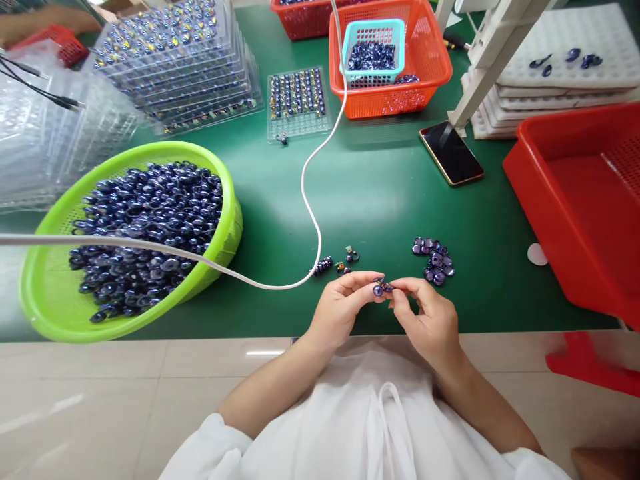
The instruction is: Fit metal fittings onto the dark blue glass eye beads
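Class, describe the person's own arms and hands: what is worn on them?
The left hand and right hand are ungloved, with no ring, watch or bracelet visible. The forearms are bare too. Loose, plain white sleeves cover the upper arms, matching a white garment with a thin white tie in front.

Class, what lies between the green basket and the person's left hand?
In the head view, a white cable dips through the stretch, and a short row of dark pieces lies beside it, near the left hand.
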A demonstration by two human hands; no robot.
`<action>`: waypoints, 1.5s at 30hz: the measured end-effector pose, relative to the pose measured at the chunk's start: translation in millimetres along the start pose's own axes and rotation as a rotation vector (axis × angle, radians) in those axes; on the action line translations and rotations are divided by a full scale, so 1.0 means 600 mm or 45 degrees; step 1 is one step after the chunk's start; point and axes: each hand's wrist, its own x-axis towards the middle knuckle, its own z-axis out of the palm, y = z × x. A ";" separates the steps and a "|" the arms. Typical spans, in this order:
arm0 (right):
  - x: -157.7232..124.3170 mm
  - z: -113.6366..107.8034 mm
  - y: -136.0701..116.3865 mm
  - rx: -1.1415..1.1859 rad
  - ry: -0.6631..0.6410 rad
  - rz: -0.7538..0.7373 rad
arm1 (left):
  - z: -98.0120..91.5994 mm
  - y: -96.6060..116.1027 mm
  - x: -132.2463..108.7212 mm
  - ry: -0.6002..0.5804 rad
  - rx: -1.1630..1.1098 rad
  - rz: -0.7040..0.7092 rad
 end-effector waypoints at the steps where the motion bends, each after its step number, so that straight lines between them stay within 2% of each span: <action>1: 0.000 0.003 0.000 -0.028 0.037 -0.038 | -0.001 -0.001 0.000 0.007 -0.007 -0.008; 3: 0.001 0.005 0.000 -0.053 0.055 -0.121 | -0.004 -0.002 -0.001 0.015 -0.039 -0.024; 6: 0.002 -0.001 -0.003 0.023 -0.005 -0.161 | -0.007 -0.002 -0.001 -0.001 -0.104 -0.056; 10: 0.000 -0.008 -0.006 0.286 -0.085 -0.007 | -0.005 -0.002 -0.001 0.013 -0.129 -0.064; 14: 0.000 -0.005 -0.009 0.431 -0.064 0.084 | -0.004 -0.005 -0.002 0.017 -0.062 0.001; 23: 0.008 0.002 -0.018 0.560 -0.050 0.239 | -0.005 -0.005 -0.016 0.126 0.370 0.234; 26: 0.010 0.003 -0.018 0.592 -0.053 0.282 | -0.007 -0.003 -0.022 0.084 0.576 0.396; 30: 0.010 0.001 -0.016 0.627 -0.037 0.328 | -0.011 -0.003 -0.025 -0.048 0.768 0.640; 34: 0.008 -0.001 -0.011 0.640 -0.084 0.396 | -0.014 -0.003 -0.024 -0.114 0.826 0.778; 41: 0.009 0.002 -0.012 0.820 -0.284 0.420 | -0.013 0.002 -0.024 -0.096 0.851 0.830; 45: 0.011 0.004 -0.014 0.875 -0.303 0.429 | -0.014 0.007 -0.026 -0.118 0.841 0.889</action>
